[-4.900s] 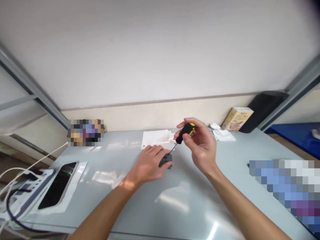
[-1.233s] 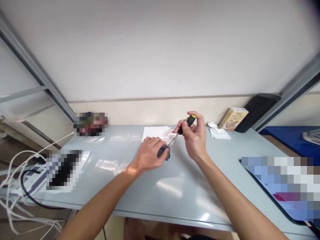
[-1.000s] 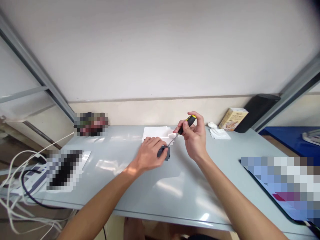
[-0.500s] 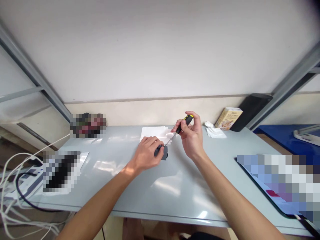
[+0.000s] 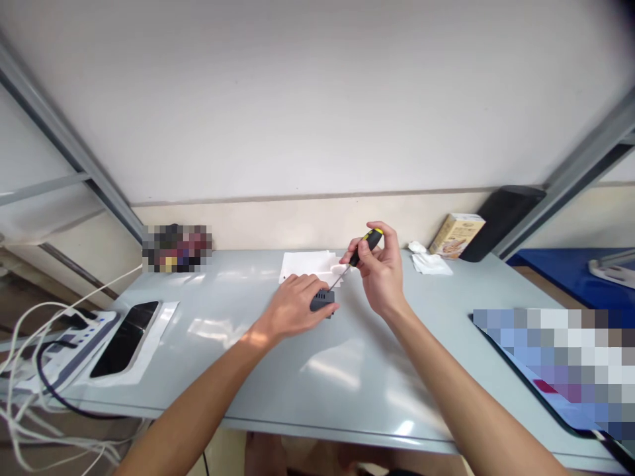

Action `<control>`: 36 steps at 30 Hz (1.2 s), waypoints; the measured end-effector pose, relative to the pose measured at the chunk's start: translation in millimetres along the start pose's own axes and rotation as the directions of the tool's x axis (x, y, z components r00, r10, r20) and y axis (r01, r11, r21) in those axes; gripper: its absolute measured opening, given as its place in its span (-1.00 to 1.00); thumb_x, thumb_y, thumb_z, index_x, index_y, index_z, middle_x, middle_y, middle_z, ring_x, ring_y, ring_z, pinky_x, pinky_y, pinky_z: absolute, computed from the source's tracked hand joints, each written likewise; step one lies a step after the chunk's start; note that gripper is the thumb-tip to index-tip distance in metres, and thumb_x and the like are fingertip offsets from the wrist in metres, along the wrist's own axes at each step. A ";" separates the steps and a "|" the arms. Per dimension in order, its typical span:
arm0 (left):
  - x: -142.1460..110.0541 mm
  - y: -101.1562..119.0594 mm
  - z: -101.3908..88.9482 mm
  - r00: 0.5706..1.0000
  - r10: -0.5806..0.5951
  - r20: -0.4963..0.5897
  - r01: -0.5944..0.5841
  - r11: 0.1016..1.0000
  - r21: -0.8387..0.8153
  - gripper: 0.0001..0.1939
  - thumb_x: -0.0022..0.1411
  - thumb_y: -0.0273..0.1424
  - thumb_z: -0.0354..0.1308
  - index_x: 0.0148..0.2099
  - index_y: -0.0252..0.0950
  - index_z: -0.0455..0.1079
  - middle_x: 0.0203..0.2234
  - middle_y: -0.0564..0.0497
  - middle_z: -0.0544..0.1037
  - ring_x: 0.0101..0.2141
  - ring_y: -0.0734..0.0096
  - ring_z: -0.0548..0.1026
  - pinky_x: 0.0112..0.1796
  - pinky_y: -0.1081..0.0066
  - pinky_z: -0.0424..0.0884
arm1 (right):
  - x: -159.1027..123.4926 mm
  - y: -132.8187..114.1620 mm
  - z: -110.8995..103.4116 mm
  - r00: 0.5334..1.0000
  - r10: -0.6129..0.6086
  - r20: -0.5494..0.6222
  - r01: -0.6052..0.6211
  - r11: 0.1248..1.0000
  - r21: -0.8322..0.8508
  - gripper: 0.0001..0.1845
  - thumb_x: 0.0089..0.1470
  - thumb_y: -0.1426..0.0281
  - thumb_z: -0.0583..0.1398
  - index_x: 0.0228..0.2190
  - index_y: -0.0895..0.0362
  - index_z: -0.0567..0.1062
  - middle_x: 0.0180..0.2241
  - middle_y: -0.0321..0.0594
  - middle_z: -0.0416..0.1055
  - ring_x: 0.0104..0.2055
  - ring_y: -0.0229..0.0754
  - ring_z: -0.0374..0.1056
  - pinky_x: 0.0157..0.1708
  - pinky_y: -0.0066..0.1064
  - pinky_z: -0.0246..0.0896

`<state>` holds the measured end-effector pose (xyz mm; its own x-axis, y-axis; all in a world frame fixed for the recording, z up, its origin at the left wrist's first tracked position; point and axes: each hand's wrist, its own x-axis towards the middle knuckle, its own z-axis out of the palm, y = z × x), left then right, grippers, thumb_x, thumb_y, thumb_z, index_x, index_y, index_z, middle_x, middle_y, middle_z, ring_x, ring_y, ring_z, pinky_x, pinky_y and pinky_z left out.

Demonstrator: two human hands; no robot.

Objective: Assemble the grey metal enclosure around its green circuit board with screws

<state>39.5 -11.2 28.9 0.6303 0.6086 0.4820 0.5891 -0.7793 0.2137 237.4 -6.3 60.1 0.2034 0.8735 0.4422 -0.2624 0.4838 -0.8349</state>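
My left hand (image 5: 296, 308) grips a small dark grey box with slots (image 5: 325, 299) low over the middle of the table, thumb along its near side and fingers behind it. In my right hand (image 5: 380, 268) is a screwdriver (image 5: 364, 248) with a black and yellow handle, tilted down to the left. Its thin shaft runs to the top of the grey box, and the tip appears to meet it there. Fingers partly cover the box, so its far left part is hidden. Behind the hands lie white paper sheets (image 5: 300, 262).
On the left are a phone (image 5: 126, 338) on paper and a power strip (image 5: 74, 354) with cables. At the back right stand a crumpled tissue (image 5: 429, 262), a yellowish carton (image 5: 457, 236) and a black cylinder (image 5: 503, 221). A blurred-out screen-like slab (image 5: 536, 370) lies at right.
My left thumb has shifted forward along the near side of the grey box, and more of its slotted top shows. The screwdriver stays almost in place in my right hand.
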 end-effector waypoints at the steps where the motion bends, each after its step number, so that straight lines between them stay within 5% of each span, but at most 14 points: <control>1: -0.2 -1.0 1.2 1.000 0.000 0.000 0.000 1.000 0.003 -0.75 0.41 -0.14 0.19 -0.08 -0.22 0.42 -0.24 0.00 0.59 -0.24 0.26 0.56 -0.14 0.24 0.37 | 0.0 -1.2 0.0 1.000 -0.003 0.027 0.003 1.000 -0.003 -0.58 0.21 0.21 0.29 0.00 -0.11 0.24 -0.37 -0.43 0.40 -0.43 -0.26 0.45 -0.33 -0.34 0.36; 7: -2.2 -3.5 8.5 1.000 0.001 -0.012 -0.001 1.000 0.016 -0.73 0.42 -0.11 0.18 -0.06 -0.21 0.41 -0.24 0.01 0.59 -0.22 0.26 0.56 -0.14 0.25 0.37 | -2.4 -14.0 4.3 0.981 -0.123 0.148 0.138 0.985 -0.100 -0.67 0.18 0.18 0.32 -0.07 -0.08 0.37 -0.28 -0.31 0.38 -0.26 -0.18 0.46 -0.27 -0.28 0.40; 16: -1.8 -4.8 9.2 1.000 0.014 -0.019 -0.014 0.999 0.032 -0.71 0.43 -0.10 0.18 -0.06 -0.22 0.41 -0.25 0.02 0.59 -0.23 0.27 0.56 -0.16 0.26 0.37 | 3.7 -14.3 -10.7 0.956 -0.036 0.292 0.068 0.993 -0.099 -0.59 0.27 0.13 0.24 0.09 -0.10 0.35 -0.21 -0.24 0.46 -0.17 -0.11 0.44 -0.13 -0.20 0.37; 23: -1.9 -4.5 8.1 1.000 0.023 -0.015 -0.023 0.999 0.024 -0.70 0.45 -0.09 0.15 -0.05 -0.22 0.40 -0.25 0.01 0.60 -0.23 0.27 0.56 -0.17 0.26 0.37 | 2.5 -16.5 -6.2 0.986 -0.129 0.104 0.147 0.972 -0.182 -0.73 0.20 0.11 0.32 -0.17 -0.02 0.47 -0.31 -0.30 0.33 -0.28 -0.19 0.36 -0.31 -0.35 0.32; 29: -2.5 -5.2 8.9 0.999 0.028 -0.022 -0.027 0.999 0.037 -0.69 0.45 -0.08 0.14 -0.06 -0.23 0.40 -0.24 0.03 0.59 -0.24 0.28 0.56 -0.17 0.27 0.36 | 6.3 -20.5 -15.2 0.979 -0.043 0.198 0.065 0.992 -0.107 -0.63 0.23 0.16 0.30 0.04 -0.09 0.44 -0.19 -0.24 0.49 -0.18 -0.12 0.48 -0.13 -0.21 0.41; 33: -2.1 -5.1 8.6 0.999 0.040 -0.026 -0.039 0.998 0.044 -0.69 0.45 -0.08 0.14 -0.06 -0.23 0.39 -0.24 0.03 0.59 -0.24 0.28 0.56 -0.18 0.28 0.36 | 5.2 -21.0 -10.5 0.975 -0.040 0.218 0.055 0.996 -0.065 -0.74 0.28 0.15 0.24 -0.04 -0.06 0.46 -0.09 -0.19 0.50 -0.15 -0.11 0.50 -0.12 -0.19 0.42; 36: -2.3 -5.4 8.9 0.999 0.042 -0.031 -0.041 0.998 0.043 -0.69 0.45 -0.08 0.14 -0.06 -0.23 0.39 -0.24 0.02 0.59 -0.24 0.27 0.56 -0.18 0.28 0.37 | 3.0 -20.1 -3.9 0.987 -0.095 0.133 0.108 0.989 -0.101 -0.70 0.13 0.19 0.38 -0.13 -0.05 0.49 -0.07 -0.21 0.44 -0.13 -0.14 0.45 -0.21 -0.29 0.42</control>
<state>39.3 -7.0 19.0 0.6386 0.5699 0.5170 0.5840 -0.7965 0.1567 246.9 -13.6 77.0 0.1000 0.8232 0.5588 -0.1424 0.5677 -0.8108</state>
